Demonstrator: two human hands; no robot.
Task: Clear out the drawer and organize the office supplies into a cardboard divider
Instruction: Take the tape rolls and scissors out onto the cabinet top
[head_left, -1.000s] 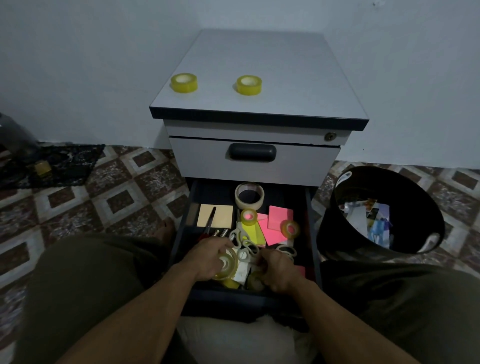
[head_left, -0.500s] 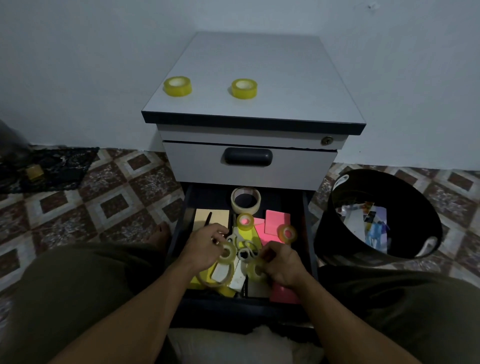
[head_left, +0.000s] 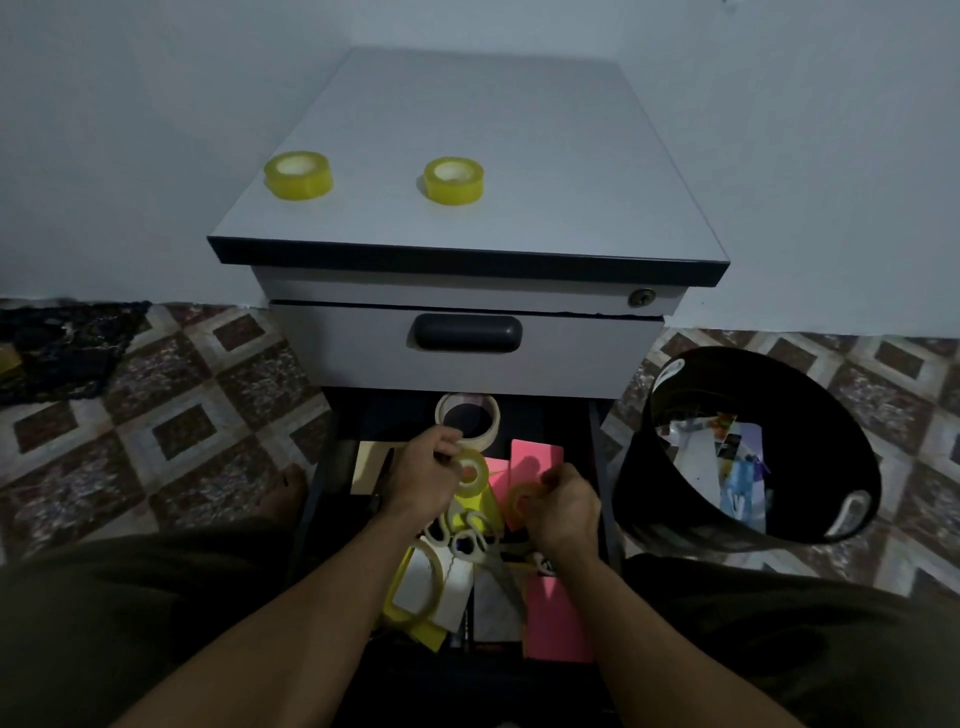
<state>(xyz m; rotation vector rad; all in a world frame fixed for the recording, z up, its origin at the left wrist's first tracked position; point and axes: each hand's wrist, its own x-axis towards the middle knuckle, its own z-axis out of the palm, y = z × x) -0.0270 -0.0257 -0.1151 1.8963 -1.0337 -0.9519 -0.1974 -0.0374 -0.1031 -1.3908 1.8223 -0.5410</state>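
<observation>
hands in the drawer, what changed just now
The left hand moved from the front of the drawer toward its back and pinches a small tape roll; the right hand likewise grips a second small roll. The yellow rolls on the cabinet, the big roll at the back and the bin stayed put.

A home room (patterned floor tiles (head_left: 171, 410)) with an office pedestal (head_left: 467, 156).

Single head-worn wide-angle cam, sat above the person's lap, faced forward and down at the cabinet (head_left: 467, 156) against the wall (head_left: 156, 78). Close range: open bottom drawer (head_left: 595, 457) landed lower centre, cabinet top filled mid-frame, bin (head_left: 636, 493) at the right edge, tiled floor (head_left: 156, 415) on the left. Lens bowed straight lines near the frame edges; the person's legs (head_left: 104, 623) filled both bottom corners.
</observation>
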